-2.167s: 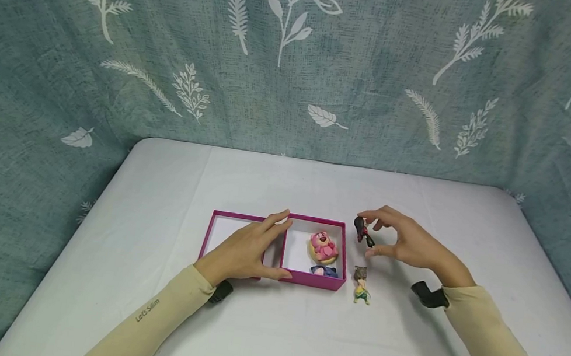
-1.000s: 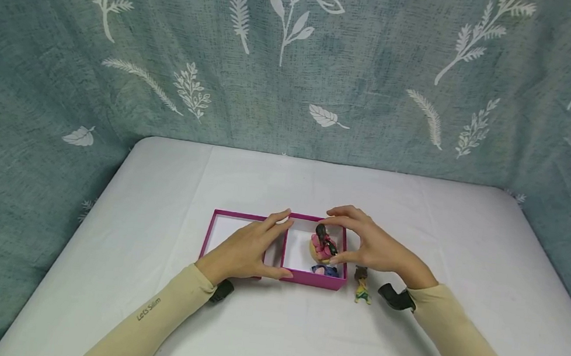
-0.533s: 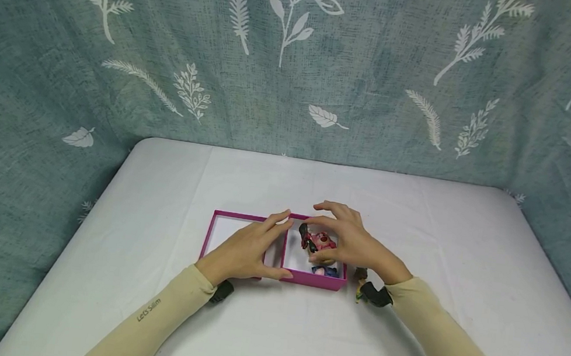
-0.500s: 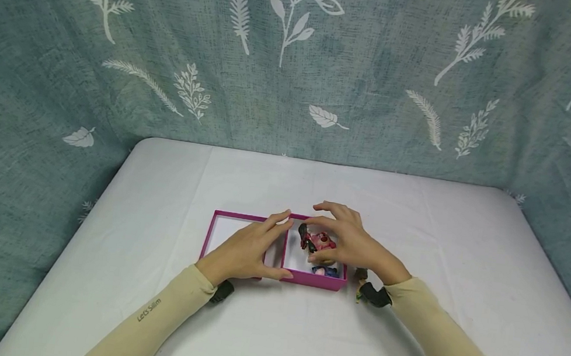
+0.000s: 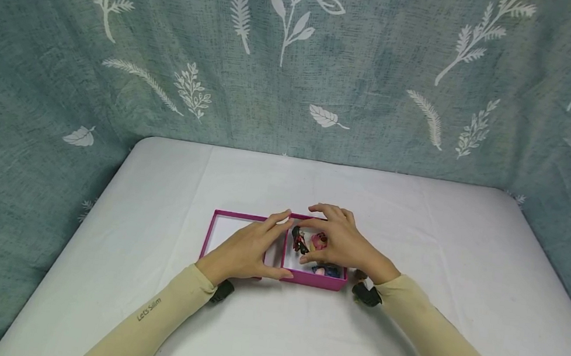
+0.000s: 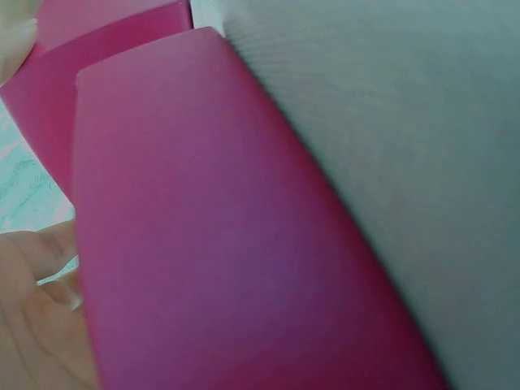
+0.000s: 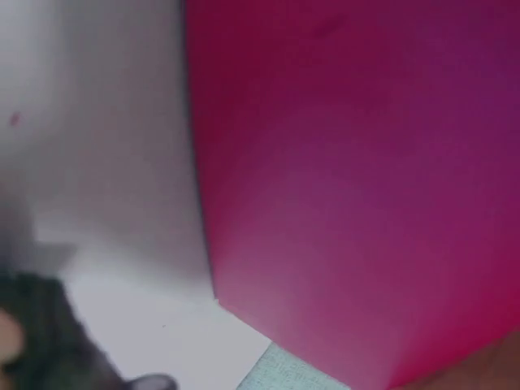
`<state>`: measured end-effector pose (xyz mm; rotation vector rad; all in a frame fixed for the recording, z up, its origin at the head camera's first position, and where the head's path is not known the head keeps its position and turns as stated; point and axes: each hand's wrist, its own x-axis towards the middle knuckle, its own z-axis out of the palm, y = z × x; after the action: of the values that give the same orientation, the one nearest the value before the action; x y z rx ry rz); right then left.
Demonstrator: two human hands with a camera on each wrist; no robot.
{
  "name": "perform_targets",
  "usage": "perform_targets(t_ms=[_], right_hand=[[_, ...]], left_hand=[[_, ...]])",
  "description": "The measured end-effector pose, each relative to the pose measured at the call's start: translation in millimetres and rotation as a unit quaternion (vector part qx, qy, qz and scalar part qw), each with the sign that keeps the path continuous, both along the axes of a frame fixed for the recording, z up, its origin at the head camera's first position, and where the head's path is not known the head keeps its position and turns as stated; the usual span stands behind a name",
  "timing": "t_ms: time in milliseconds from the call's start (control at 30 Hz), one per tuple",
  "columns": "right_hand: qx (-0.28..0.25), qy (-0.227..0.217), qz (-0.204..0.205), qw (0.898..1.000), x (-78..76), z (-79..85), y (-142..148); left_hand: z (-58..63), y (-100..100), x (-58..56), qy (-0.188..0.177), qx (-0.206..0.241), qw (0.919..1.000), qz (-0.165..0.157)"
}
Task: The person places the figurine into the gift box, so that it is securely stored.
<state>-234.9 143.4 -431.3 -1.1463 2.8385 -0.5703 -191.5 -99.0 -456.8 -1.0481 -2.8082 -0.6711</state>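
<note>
In the head view my left hand (image 5: 245, 250) spans the left side of an open magenta box (image 5: 313, 280), fingers at its back corner and thumb at its front wall, holding it. My right hand (image 5: 344, 243) reaches over the right side of that box. Between its thumb and index finger it pinches a small black-haired figurine (image 5: 300, 242) in red and black, low inside the box at the left. Partly behind that hand sit a pink bear figurine (image 5: 318, 241) and a blue figurine (image 5: 328, 271) at the front. The left wrist view shows part of the left hand (image 6: 41, 317).
A second magenta tray, white inside (image 5: 229, 227), lies left of the box under my left hand. Another small figurine (image 5: 360, 275) lies on the white table (image 5: 293, 343), mostly covered by the right wrist's black strap (image 5: 367, 295). A leaf-patterned curtain (image 5: 293, 114) hangs behind.
My right hand has carried the black-haired figurine from right of the box, over the bear, to the box's left part, and lowered it. The left hand has stayed put.
</note>
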Motion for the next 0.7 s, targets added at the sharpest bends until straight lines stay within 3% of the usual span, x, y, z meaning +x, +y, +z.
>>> perform_targets(t_ms=[700], right_hand=[[0.045, 0.023, -0.007, 0.999, 5.1, 1.5, -14]], left_hand=[[0.6, -1, 0.7, 0.000, 0.004, 1.0000, -0.003]])
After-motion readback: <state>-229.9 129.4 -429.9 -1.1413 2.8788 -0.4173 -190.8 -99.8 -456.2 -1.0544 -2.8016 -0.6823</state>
